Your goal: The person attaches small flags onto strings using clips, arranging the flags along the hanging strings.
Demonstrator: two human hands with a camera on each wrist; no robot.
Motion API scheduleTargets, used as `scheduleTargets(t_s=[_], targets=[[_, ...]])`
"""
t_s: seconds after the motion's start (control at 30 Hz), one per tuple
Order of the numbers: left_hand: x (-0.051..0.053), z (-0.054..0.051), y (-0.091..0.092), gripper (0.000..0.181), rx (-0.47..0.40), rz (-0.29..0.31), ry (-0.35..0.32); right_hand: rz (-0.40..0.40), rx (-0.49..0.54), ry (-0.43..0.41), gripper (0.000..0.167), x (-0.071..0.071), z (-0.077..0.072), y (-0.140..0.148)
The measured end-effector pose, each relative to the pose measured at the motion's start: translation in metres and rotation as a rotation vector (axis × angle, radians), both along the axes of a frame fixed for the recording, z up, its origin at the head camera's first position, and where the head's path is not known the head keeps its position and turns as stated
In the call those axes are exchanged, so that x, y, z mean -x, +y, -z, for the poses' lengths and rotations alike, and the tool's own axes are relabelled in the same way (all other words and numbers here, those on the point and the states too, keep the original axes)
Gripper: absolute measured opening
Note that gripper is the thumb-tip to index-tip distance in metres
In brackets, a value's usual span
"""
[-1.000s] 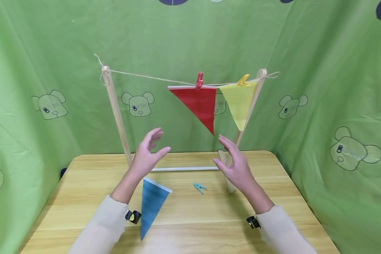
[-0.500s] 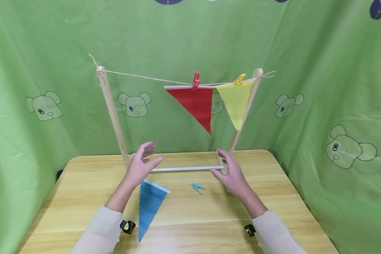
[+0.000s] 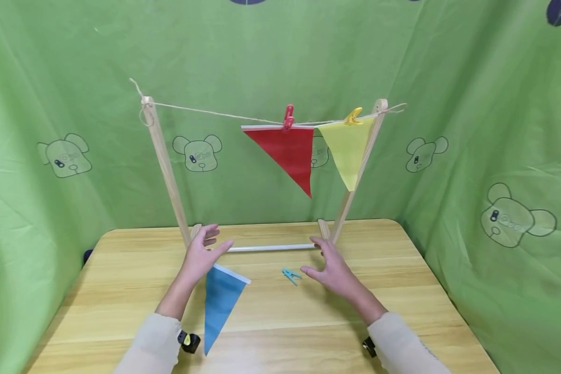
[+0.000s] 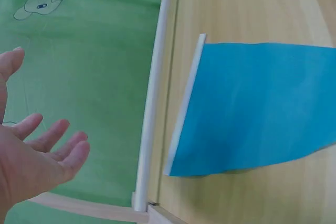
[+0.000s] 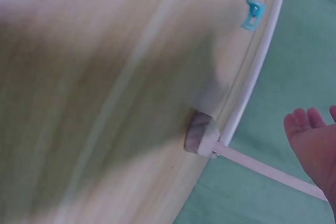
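Observation:
My left hand point(image 3: 200, 259) hovers above the far left of the table, fingers spread and holding nothing. Just below and to the right of it lies a blue triangular pennant point(image 3: 222, 306) with a white top edge. On the other side, my right hand point(image 3: 335, 271) is also empty, its thumb pointing toward a light-blue clothespin point(image 3: 291, 276) on the wood. In the left wrist view the pennant point(image 4: 252, 108) lies flat beside the white rod point(image 4: 154, 93). The clothespin point(image 5: 253, 14) shows apart from my right hand point(image 5: 314, 148) in the right wrist view.
A wooden stand has a left post point(image 3: 165, 166) and a right post point(image 3: 362, 166), with a string point(image 3: 215, 111) between them. From it hang a red pennant point(image 3: 292, 153) under a red clip point(image 3: 288, 117) and a yellow pennant point(image 3: 348, 148) under a yellow clip point(image 3: 354, 116). Green curtain surrounds the table.
Both hands have come down toward the table, the right one also shifting left toward the clothespin. The whole scene slid slightly left as the head view turned. Pennants and clips stayed put.

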State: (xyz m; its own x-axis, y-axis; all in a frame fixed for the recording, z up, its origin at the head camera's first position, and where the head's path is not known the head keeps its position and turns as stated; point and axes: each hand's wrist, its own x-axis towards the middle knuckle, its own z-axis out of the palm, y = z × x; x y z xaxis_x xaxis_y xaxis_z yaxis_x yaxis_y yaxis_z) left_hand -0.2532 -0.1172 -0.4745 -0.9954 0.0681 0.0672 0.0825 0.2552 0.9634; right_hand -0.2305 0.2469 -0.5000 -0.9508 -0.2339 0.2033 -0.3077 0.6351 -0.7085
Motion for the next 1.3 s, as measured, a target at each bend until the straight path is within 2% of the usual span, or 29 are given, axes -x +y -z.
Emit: scheduleTargets(t_s=[0.3,0.47,0.63,0.83,0.97,1.07,1.3], targets=[[-0.003,0.022,-0.007,0.075,0.111,-0.058,-0.063,-0.017,-0.052,-0.06,0.086,-0.002,0.017,-0.004],[-0.005,0.033,-0.009,0.075,0.127,-0.07,-0.061,-0.033,-0.074,-0.098,0.087,-0.003,0.024,-0.005],[-0.006,0.038,-0.01,0.077,0.168,-0.077,-0.034,-0.044,-0.111,-0.131,0.087,-0.005,0.028,-0.005],[-0.01,0.041,-0.012,0.079,0.274,-0.085,-0.081,-0.063,-0.153,-0.151,0.083,-0.005,0.031,-0.006],[-0.011,0.045,-0.013,0.08,0.287,-0.074,-0.102,-0.066,-0.139,-0.169,0.08,-0.004,0.031,-0.006],[-0.012,0.048,-0.013,0.079,0.29,-0.073,-0.095,-0.064,-0.146,-0.18,0.079,-0.003,0.032,-0.007],[-0.012,0.056,-0.012,0.077,0.359,-0.085,-0.081,-0.069,-0.158,-0.21,0.077,0.0,0.036,-0.011]])
